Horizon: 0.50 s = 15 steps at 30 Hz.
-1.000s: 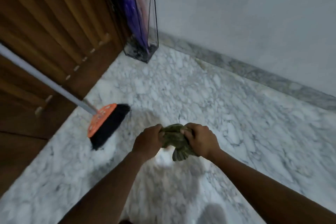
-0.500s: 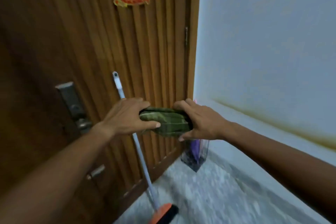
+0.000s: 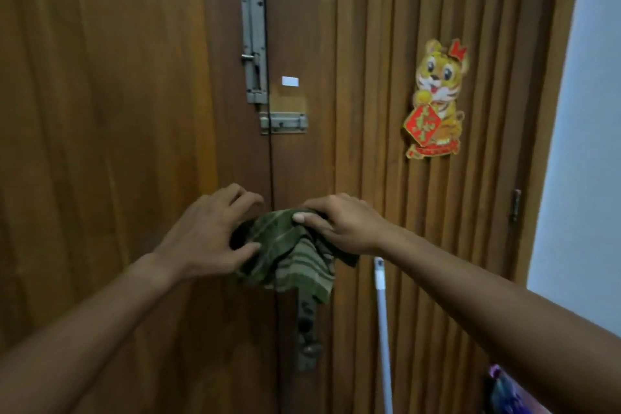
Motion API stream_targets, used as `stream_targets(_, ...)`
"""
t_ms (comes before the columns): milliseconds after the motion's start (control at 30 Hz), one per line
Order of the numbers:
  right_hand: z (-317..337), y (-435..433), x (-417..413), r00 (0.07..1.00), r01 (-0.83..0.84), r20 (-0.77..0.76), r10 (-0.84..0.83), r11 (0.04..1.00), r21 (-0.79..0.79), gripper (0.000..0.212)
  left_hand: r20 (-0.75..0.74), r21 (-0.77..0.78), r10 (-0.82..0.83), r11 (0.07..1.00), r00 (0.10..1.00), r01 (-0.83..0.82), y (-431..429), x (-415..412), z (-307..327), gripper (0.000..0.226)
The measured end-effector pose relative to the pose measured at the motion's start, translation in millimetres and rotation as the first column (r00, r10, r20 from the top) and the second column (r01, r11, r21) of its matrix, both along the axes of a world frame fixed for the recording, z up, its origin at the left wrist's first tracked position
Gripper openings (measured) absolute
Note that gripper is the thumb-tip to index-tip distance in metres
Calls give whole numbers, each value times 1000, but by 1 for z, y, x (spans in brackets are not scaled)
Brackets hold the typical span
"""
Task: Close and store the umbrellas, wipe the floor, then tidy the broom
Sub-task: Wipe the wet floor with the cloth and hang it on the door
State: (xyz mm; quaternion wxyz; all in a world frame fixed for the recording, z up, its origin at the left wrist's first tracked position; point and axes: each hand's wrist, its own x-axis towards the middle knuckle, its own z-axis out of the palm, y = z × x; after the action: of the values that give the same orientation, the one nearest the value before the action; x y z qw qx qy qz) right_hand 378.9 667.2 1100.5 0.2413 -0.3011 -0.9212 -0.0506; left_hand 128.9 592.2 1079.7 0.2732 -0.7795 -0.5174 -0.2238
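Observation:
A green striped cloth [image 3: 292, 255] hangs at chest height in front of the wooden door [image 3: 100, 111]. My right hand [image 3: 342, 225] grips its top right, thumb pressed on the fabric. On the cloth's left end is my left hand [image 3: 208, 232], thumb under the fabric and fingers arched over it. The broom's white handle [image 3: 381, 329] leans against the slatted door panel, below my right wrist; its head is out of view. A purple umbrella tip [image 3: 510, 393] shows at the bottom right corner.
The door carries a vertical bolt [image 3: 253, 47], a horizontal latch [image 3: 284, 123] and a lock with a handle [image 3: 307, 343] right under the cloth. A tiger sticker [image 3: 435, 101] is on the slatted panel. A pale wall [image 3: 584, 144] stands at the right.
The view rose from the marble floor to the door. Both hands lifted the cloth from floor level to chest height, and it has come partly unfolded and now hangs down.

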Motion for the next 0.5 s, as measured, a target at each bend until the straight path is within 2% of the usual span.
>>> stream_targets(133,13,27,-58,986,-143,-112,125,973,-178,44,291,-228,65,974,954,3,7,-9,-8,76)
stream_targets(167,15,34,-68,979,-188,-120,165,956,-224,47,332,-239,78,971,940,4,13,-13,-9,68)
stream_targets(267,20,58,-88,957,-291,-77,281,915,-280,55,388,-237,69,971,919,27,21,-25,-3,17)
stream_targets(367,19,82,-98,947,-314,-37,319,899,-305,51,396,-262,172,963,902,-69,21,-36,8,21)
stream_targets(467,13,100,-107,950,-309,-80,301,884,-350,54,534,-319,202,947,821,-26,25,-48,12,5)
stream_targets(500,12,103,-110,947,-322,-105,305,879,-353,54,585,-368,216,930,782,18,26,-48,11,23)
